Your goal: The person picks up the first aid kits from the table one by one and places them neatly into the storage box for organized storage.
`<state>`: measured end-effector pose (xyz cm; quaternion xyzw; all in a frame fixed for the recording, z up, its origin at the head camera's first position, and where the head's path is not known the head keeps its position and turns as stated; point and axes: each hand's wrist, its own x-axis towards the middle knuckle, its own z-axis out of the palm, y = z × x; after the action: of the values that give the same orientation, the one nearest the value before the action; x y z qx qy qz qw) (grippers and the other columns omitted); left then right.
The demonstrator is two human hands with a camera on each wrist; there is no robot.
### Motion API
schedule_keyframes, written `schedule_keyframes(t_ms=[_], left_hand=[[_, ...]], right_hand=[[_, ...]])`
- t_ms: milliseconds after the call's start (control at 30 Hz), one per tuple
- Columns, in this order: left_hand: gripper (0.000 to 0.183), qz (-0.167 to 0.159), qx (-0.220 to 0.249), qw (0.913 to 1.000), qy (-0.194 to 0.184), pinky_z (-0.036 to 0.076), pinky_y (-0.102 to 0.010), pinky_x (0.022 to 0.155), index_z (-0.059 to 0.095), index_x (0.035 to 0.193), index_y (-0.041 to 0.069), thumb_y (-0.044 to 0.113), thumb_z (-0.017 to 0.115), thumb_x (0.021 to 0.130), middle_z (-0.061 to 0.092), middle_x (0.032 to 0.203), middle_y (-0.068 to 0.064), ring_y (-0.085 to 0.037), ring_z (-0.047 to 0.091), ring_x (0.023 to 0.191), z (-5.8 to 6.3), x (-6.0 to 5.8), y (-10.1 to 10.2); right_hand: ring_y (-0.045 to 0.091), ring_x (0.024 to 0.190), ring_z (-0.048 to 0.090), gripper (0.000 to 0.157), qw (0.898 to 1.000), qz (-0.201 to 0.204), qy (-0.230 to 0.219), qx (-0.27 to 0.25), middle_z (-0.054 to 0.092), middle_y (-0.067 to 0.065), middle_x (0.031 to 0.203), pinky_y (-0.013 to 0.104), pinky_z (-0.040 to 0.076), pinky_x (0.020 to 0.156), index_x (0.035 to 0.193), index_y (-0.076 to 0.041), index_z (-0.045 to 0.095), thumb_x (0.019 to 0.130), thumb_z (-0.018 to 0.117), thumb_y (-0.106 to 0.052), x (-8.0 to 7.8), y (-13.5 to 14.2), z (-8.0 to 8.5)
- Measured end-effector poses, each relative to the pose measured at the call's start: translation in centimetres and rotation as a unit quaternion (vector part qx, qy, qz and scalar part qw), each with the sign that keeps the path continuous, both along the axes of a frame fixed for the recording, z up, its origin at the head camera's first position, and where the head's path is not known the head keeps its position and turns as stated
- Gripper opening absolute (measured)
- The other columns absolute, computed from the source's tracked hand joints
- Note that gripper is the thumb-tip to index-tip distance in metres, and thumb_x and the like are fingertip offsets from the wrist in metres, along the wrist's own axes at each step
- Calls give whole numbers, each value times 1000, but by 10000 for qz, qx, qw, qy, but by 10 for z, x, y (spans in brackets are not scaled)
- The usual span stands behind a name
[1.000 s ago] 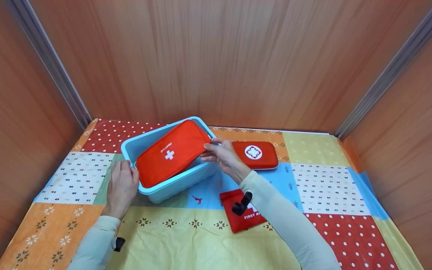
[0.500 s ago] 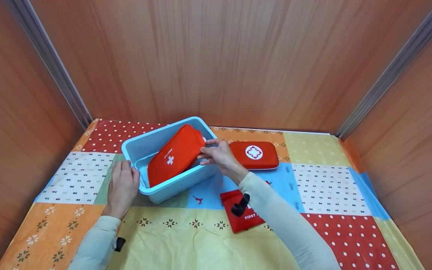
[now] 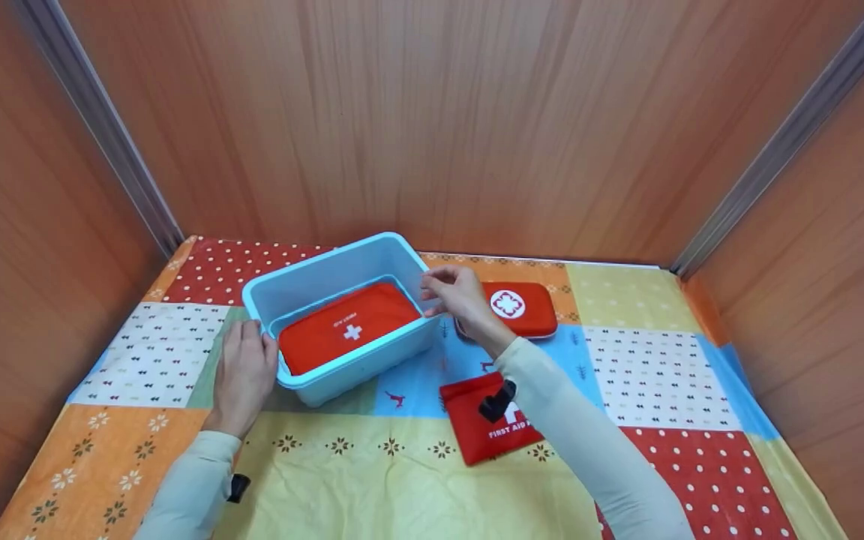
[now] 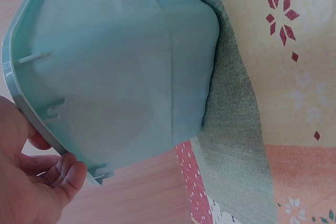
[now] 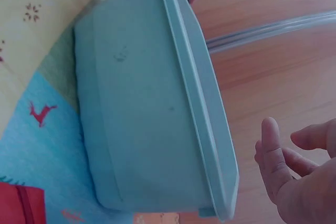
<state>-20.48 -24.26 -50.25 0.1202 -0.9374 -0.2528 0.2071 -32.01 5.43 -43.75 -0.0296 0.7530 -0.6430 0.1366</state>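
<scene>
A light blue plastic bin (image 3: 357, 375) stands on the patchwork cloth, its long side angled. Inside it lies a red first aid pouch (image 3: 319, 337) with a white cross, flat and low within the walls. At the bin's left end, my left hand (image 3: 244, 371) grips the rim; the left wrist view shows the thumb and curled fingers (image 4: 63, 174) on either side of the edge. My right hand (image 3: 462, 296) hovers by the right end of the rim, its fingers (image 5: 273, 156) loosely bent and apart from the thumb, holding nothing.
A red hard case (image 3: 529, 307) with a round white emblem lies right of the bin, partly behind the right hand. Nearer, a flat red first aid pouch (image 3: 477, 435) lies partly under the right forearm. Wooden panels (image 3: 432, 127) rise at the back and sides.
The red pouch has slid from leaning across the rim down into the bin. My right hand has let go of it and drawn back to the right. The left hand stays put.
</scene>
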Motion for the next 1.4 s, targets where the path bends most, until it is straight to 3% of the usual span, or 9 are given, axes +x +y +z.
schedule_keyframes(t_ms=[200, 400, 633, 867, 1200, 1400], left_hand=[[37, -30, 39, 10000, 57, 56, -49, 82, 51, 124, -6, 14, 60, 94, 56, 112, -22, -35, 54, 101, 0, 0, 1], [35, -42, -19, 9998, 170, 56, -49, 79, 52, 122, -7, 12, 60, 94, 56, 110, -24, -37, 55, 99, -1, 0, 1], [37, -50, -6, 9999, 144, 57, -49, 79, 51, 124, -6, 14, 61, 94, 56, 111, -23, -36, 55, 99, -2, -1, 0], [38, -69, 105, 9999, 78, 56, -50, 82, 50, 126, -6, 14, 59, 95, 55, 112, -23, -36, 55, 102, -2, -1, 0], [34, -130, 96, 9996, 228, 56, -49, 80, 52, 121, -9, 13, 58, 95, 56, 108, -24, -37, 55, 97, -1, -1, 0], [34, -90, 2, 9996, 251, 54, -47, 78, 52, 121, -7, 13, 60, 94, 56, 109, -23, -36, 55, 97, -2, -1, 1]], right_hand=[[31, 105, 67, 32, 9998, -200, -23, 15, 65, 13, 113, 32, 59, 75, 121, -9, 63, 93, 67, -24, -7, 14, 1], [32, 106, 65, 29, 9992, -391, -87, -1, 63, 15, 117, 44, 55, 87, 117, -11, 63, 92, 68, -24, -13, 31, -3], [30, 108, 62, 32, 9985, -540, -46, 117, 61, 14, 121, 29, 59, 72, 122, -8, 61, 94, 66, -21, -19, 54, -11], [23, 94, 63, 32, 9971, -734, -46, 215, 60, 15, 119, 26, 58, 69, 123, -6, 59, 95, 63, -22, -24, 79, -14], [21, 100, 55, 32, 9916, -1204, -78, 464, 57, 12, 120, 22, 56, 76, 124, -4, 58, 97, 60, -21, -33, 112, -26], [24, 113, 51, 36, 9864, -1505, -229, 616, 53, 13, 128, 28, 56, 85, 128, -4, 55, 97, 59, -22, -38, 128, -33]])
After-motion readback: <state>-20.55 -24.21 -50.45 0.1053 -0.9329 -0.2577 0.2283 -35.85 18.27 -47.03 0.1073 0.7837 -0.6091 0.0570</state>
